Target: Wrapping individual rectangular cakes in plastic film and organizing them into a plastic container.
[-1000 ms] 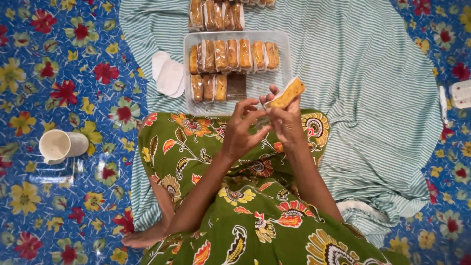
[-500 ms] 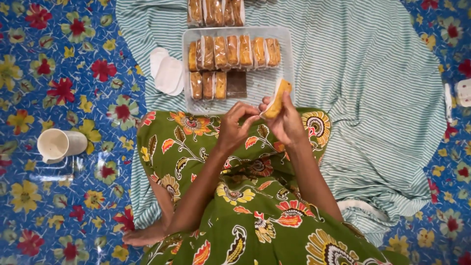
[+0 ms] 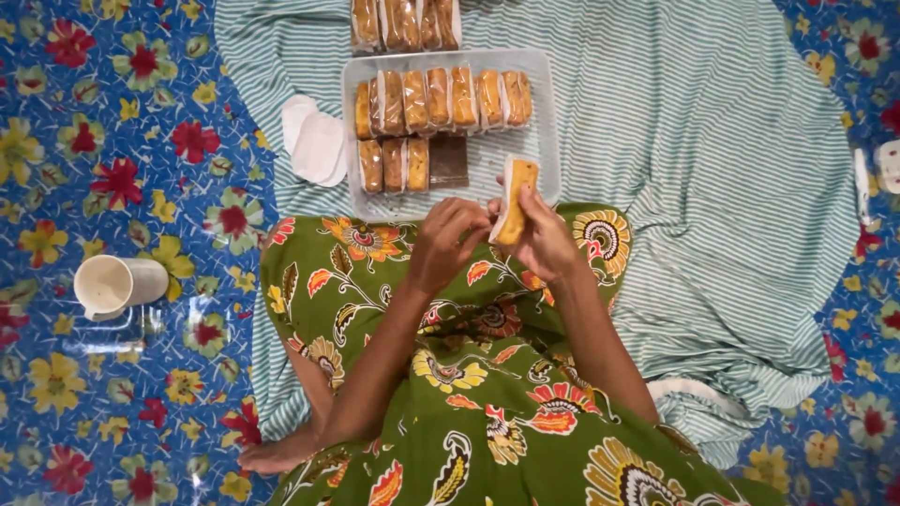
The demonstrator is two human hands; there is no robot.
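Hands sit together over the lap, just below the tray's near rim. From my feed the right hand point(image 3: 544, 239) grips a wrapped cake slice point(image 3: 516, 199), held upright w/ fingers closed round its lower half, thumb on the front. Left hand point(image 3: 448, 242) is curled, fingertips pinching at the slice's left edge, prob. on the clear wrap; can't tell exactly what they grip. Slice is golden-brown, top end poking up over the tray's edge.

Clear plastic tray point(image 3: 553, 122) lies on a green-striped cloth point(image 3: 712, 169), holding two rows of wrapped slices point(image 3: 441, 98); near row is shorter & ends w/ one dark brown piece point(image 3: 448, 161). More wrapped slices point(image 3: 403, 23) sit beyond the tray at the top edge. White lids point(image 3: 314, 145) lie just left of the tray. White cup point(image 3: 117, 284) stands well apart, far left on the blue floral mat point(image 3: 122, 141). Lap is covered by green floral fabric point(image 3: 375, 281).
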